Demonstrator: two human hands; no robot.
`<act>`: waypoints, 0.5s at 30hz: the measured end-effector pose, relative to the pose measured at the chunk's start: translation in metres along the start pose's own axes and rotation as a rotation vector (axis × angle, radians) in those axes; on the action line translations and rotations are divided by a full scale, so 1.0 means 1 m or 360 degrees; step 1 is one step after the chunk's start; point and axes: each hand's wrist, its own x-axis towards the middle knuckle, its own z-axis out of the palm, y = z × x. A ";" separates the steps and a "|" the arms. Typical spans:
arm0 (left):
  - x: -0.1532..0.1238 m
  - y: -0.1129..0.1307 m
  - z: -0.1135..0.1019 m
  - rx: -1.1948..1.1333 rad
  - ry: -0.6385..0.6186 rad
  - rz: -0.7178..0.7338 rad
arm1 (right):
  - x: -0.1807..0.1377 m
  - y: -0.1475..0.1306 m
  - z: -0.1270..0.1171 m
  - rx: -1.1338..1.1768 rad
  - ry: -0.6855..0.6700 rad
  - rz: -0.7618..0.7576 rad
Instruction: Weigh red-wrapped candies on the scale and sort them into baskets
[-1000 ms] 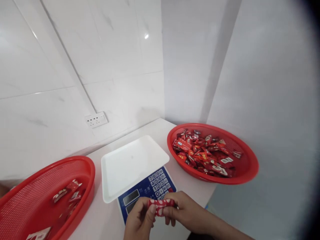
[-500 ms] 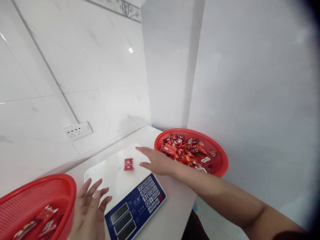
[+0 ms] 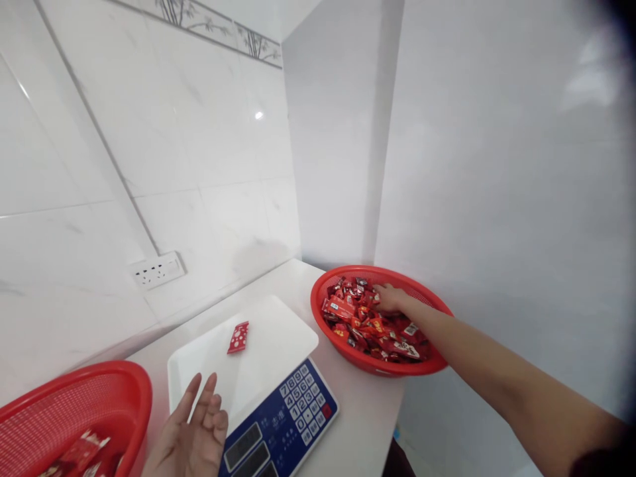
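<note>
My right hand (image 3: pixel 390 298) reaches into the right red basket (image 3: pixel 342 351), its fingers among the red-wrapped candies (image 3: pixel 370 324). Those fingertips are partly hidden, so I cannot tell whether they grip a piece. My left hand (image 3: pixel 191 427) is palm up with loosely curled fingers and holds nothing. It hovers over the front left corner of the digital scale's white pan (image 3: pixel 283 338). One red candy packet with white dots (image 3: pixel 238 337) lies on that pan. The scale's blue panel (image 3: pixel 278 424) has number keys and dark displays.
Another red basket (image 3: pixel 139 391) stands at the left, with several red packets (image 3: pixel 82 450) inside. The scale rests on a white table (image 3: pixel 360 404) in a corner. A power socket (image 3: pixel 157 269) is on the tiled wall (image 3: pixel 223 146) behind.
My right hand has moved from above the scale pan to the right, into the candy basket. The dotted packet has shifted left on the pan. My left hand has turned more palm up.
</note>
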 end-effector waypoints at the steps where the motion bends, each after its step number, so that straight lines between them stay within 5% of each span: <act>1: 0.000 0.000 -0.001 0.0011 0.0005 -0.0005 | 0.002 -0.001 0.001 0.0028 -0.0011 0.0011; 15: 0.005 -0.006 -0.013 -0.0028 -0.0160 -0.0050 | -0.023 -0.070 -0.037 0.1191 -0.0102 -0.0435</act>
